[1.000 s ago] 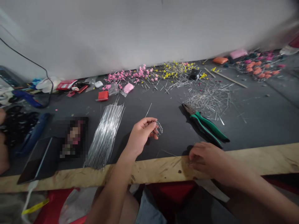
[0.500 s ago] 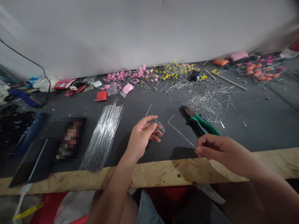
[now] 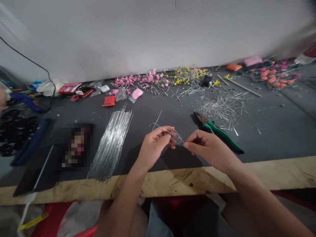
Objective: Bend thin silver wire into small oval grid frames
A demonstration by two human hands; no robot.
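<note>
My left hand (image 3: 154,146) pinches a small bent wire piece (image 3: 175,137) just above the dark table mat (image 3: 271,131). My right hand (image 3: 209,149) is closed in a pinch on a thin straight wire (image 3: 161,127) that runs leftward across the wire piece and past my left fingers. The two hands nearly meet at the wire piece. Green-handled pliers (image 3: 217,133) lie on the mat just behind my right hand. A bundle of long silver wires (image 3: 111,141) lies to the left of my left hand.
Cut wire bits (image 3: 222,105) litter the mat behind the pliers. Pink flower stems (image 3: 140,80) and yellow flower stems (image 3: 187,74) lie by the wall, orange clay pieces (image 3: 274,77) at far right. A dark tablet (image 3: 34,169) and blue tool (image 3: 31,141) sit left. The wooden table edge (image 3: 172,182) runs below my hands.
My right hand picked up the thin wire from near the table edge and brought it left to the wire piece in my left hand. The left hand stayed roughly in place.
</note>
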